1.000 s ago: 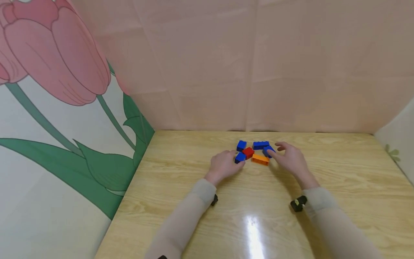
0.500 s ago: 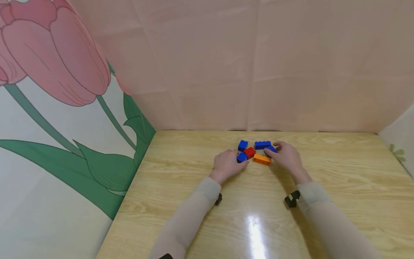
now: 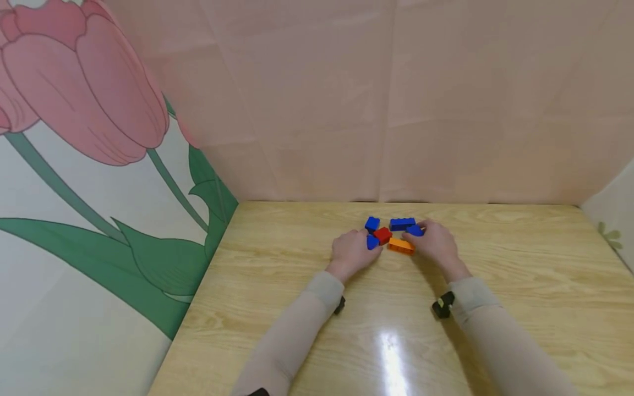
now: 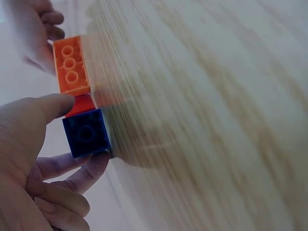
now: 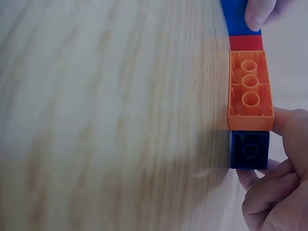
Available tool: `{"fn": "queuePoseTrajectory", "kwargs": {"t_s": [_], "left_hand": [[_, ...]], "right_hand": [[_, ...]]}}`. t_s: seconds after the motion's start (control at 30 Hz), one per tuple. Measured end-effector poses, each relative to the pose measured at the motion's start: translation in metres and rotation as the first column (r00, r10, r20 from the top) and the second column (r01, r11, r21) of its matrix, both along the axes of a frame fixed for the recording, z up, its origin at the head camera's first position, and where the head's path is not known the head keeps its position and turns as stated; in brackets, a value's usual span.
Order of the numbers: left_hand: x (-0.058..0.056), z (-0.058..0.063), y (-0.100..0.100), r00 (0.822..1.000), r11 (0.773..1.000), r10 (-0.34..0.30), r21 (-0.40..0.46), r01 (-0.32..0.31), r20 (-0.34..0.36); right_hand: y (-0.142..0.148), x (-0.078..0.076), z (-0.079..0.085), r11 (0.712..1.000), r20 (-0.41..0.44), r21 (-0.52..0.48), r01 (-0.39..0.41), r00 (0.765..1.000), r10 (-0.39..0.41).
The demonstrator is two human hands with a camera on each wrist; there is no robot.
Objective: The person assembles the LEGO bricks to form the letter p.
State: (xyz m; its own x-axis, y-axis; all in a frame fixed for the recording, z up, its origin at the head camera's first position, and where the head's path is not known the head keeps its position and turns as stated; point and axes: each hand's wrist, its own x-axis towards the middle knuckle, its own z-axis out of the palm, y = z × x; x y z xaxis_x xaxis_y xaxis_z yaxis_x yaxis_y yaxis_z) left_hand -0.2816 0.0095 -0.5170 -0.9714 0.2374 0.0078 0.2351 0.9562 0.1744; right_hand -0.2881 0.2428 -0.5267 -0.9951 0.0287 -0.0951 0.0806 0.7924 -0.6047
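At the cluster's left front, my left hand (image 3: 350, 252) pinches a small blue toy brick (image 3: 372, 242) between thumb and fingers. In the left wrist view that blue brick's hollow underside (image 4: 86, 134) faces the camera. My right hand (image 3: 437, 246) pinches another blue brick (image 3: 415, 230) at the right. Its hollow side (image 5: 250, 150) shows in the right wrist view, the thumb partly hidden behind an orange brick (image 5: 250, 89). Between the hands lie this orange brick, on its side with its hollow toward me, and a red brick (image 3: 383, 235) beside the left blue one.
Behind these lie a small blue brick (image 3: 372, 224) and a longer blue brick (image 3: 402, 224). The wood-grain table (image 3: 277, 247) meets a pink cloth backdrop (image 3: 307, 110). A flower-patterned panel (image 3: 74, 181) stands along the left edge.
The right hand has moved slightly left and closed its fingers on the right blue brick. Both held blue bricks now look tilted, and the left hand has shifted slightly right.
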Motion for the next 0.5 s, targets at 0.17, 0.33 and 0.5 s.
{"fn": "queuePoseTrajectory", "kwargs": {"t_s": [0.17, 0.33, 0.5], "left_hand": [[-0.0014, -0.0014, 0.0031, 1.0, 1.0, 0.007, -0.005, -0.008, -0.011], [-0.0028, -0.0015, 0.0038, 1.0, 1.0, 0.013, -0.019, -0.013, -0.028], [-0.0036, -0.0013, 0.0041, 1.0, 0.999, 0.02, -0.031, -0.02, -0.007]], "right_hand": [[-0.0012, 0.0, -0.0006, 1.0, 0.0, 0.006, 0.01, 1.0, -0.01], [-0.0006, -0.0004, -0.0017, 1.0, -0.022, 0.002, 0.028, 0.999, -0.028], [-0.0007, 0.001, -0.0006, 0.999, -0.033, -0.007, 0.041, 0.999, -0.041]]}}
